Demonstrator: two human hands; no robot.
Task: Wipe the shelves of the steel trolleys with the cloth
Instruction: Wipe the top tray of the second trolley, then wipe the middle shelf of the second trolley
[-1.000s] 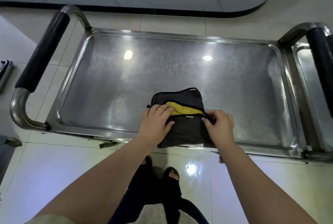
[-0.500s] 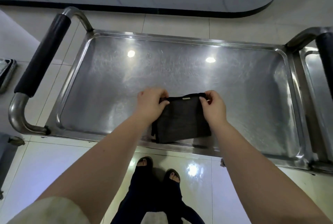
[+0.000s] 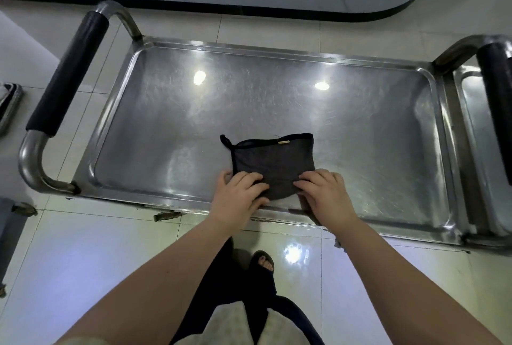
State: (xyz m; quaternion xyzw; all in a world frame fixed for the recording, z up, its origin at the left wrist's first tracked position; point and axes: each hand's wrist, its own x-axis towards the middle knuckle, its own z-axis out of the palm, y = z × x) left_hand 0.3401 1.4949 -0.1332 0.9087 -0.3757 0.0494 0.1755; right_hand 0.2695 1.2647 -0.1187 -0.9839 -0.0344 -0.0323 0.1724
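Grip: left hand (image 3: 238,198) and right hand (image 3: 324,195) seemingly pinch near edge of cloth (image 3: 274,160); rest lies beyond.

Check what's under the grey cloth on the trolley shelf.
The cloth lies flat on the steel shelf, which shows around it. The left hand and right hand grip its near corners, covering that edge. Anything folded inside is hidden.

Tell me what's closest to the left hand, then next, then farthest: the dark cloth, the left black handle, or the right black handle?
1. The dark cloth: under the left hand fingers, on the shelf.
2. The left black handle: off at the left end.
3. The right black handle: far across at the right end.
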